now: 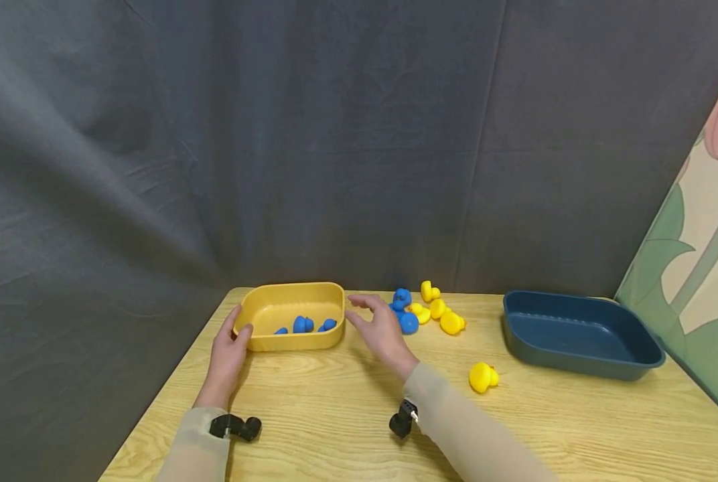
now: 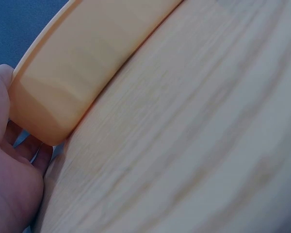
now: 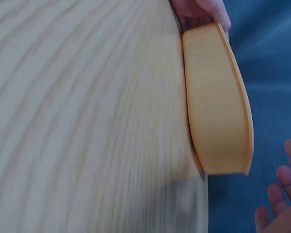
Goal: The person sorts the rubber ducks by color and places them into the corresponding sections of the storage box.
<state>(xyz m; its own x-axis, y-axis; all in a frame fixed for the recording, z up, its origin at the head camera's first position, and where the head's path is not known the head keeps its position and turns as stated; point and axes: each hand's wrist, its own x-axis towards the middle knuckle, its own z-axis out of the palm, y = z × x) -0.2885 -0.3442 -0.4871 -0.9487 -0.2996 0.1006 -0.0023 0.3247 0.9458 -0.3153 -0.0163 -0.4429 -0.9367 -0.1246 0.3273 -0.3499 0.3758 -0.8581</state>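
Observation:
At the left of the table, a yellow tub (image 1: 293, 342) holds several small blue toy ducks (image 1: 302, 325). My left hand (image 1: 226, 351) grips its left end, the thumb at the rim and the fingers round the outer wall; in the left wrist view those fingers (image 2: 26, 148) reach the bottom corner. Just beyond the tub's right end is my right hand (image 1: 383, 335), thumb and fingers spread with a gap to the wall and nothing held. Behind the right hand lie blue ducks (image 1: 408, 323) and yellow ducks (image 1: 452, 323) in a loose group.
A dark blue tub (image 1: 576, 361) stands on the right side of the wooden table (image 1: 323, 415). One yellow duck (image 1: 483, 377) lies alone in front of the group. Grey curtain (image 1: 347, 147) hangs behind the table, and a patterned panel (image 1: 696, 281) borders the right.

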